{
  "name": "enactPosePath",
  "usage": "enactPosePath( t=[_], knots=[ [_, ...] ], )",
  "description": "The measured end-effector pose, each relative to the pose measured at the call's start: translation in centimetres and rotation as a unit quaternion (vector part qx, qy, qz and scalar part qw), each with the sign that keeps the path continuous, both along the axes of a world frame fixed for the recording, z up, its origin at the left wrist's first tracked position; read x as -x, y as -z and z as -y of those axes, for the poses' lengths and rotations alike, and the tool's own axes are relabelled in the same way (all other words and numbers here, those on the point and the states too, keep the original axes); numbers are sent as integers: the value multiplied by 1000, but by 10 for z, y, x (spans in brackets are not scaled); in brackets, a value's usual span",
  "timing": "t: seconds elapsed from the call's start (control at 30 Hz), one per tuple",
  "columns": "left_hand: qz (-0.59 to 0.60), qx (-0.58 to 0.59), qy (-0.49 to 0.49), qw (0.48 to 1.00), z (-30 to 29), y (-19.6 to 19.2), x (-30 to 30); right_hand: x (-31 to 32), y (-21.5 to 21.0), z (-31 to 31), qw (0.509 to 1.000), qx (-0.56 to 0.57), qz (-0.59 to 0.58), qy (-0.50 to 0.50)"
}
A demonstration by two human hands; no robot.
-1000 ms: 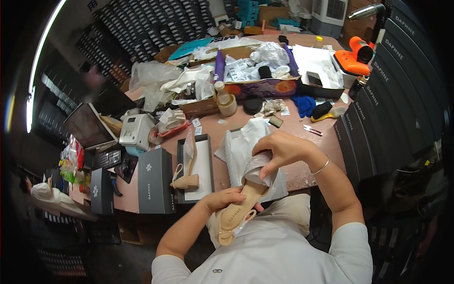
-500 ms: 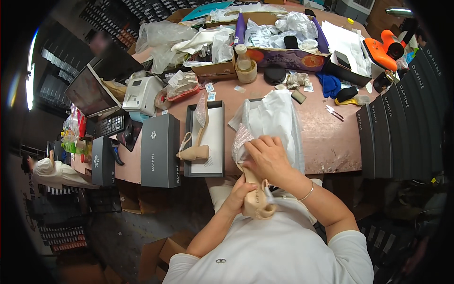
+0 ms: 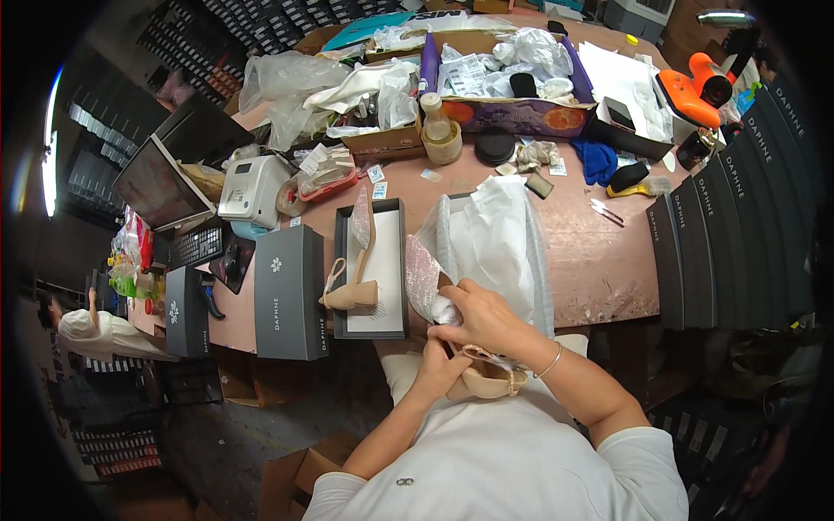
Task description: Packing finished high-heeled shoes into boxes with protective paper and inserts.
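Note:
A pointed, glittery pink-and-beige heeled shoe point(image 3: 423, 276) lies tilted across my lap edge, its toe toward the table. My left hand point(image 3: 437, 368) is closed round its middle, near the beige heel end. At the shoe's opening, my right hand point(image 3: 488, 318) has its fingers and thumb around a wad of white paper point(image 3: 446, 311), half hidden by the fingers. A matching shoe point(image 3: 354, 293) lies on its side in an open grey shoebox point(image 3: 395, 323) to the left. Just beyond my hands, white tissue paper point(image 3: 491, 230) covers another tray-like box.
Closed grey shoeboxes point(image 3: 289, 291) stand at the left, and a tall row of them point(image 3: 721, 234) at the right. Farther back are a white label printer point(image 3: 252, 188), a purple carton point(image 3: 521, 117) of papers, a glue jar point(image 3: 443, 143) and a yellow-handled brush point(image 3: 647, 187).
The shoe has turned and its toe shifted left. My right fingers have drawn back from inside the toe, and the white wad now shows. My left hand has moved up closer to the right.

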State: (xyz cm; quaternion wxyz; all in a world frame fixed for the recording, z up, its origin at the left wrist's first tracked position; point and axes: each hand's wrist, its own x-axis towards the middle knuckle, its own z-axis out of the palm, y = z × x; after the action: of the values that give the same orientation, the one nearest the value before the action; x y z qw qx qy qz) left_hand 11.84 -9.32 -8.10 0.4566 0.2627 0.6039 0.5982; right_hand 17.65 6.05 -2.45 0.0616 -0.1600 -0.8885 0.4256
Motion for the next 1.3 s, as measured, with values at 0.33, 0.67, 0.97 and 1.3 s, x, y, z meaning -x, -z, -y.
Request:
enactPosePath(
  t=[0.33, 0.67, 0.97, 1.3],
  knots=[
    [298, -77, -46, 950, 7, -15, 39, 10, 90, -76, 914, -393, 90, 46],
    [122, -48, -71, 989, -1, 24, -4, 37, 16, 9, 980, 67, -170, -74],
    [266, -132, -204, 933, -12, -28, 54, 23, 4, 45, 972, 53, -127, -193],
    [289, -59, -317, 902, -9, 6, 78, 56, 15, 39, 950, 204, -69, -225]
  ],
)
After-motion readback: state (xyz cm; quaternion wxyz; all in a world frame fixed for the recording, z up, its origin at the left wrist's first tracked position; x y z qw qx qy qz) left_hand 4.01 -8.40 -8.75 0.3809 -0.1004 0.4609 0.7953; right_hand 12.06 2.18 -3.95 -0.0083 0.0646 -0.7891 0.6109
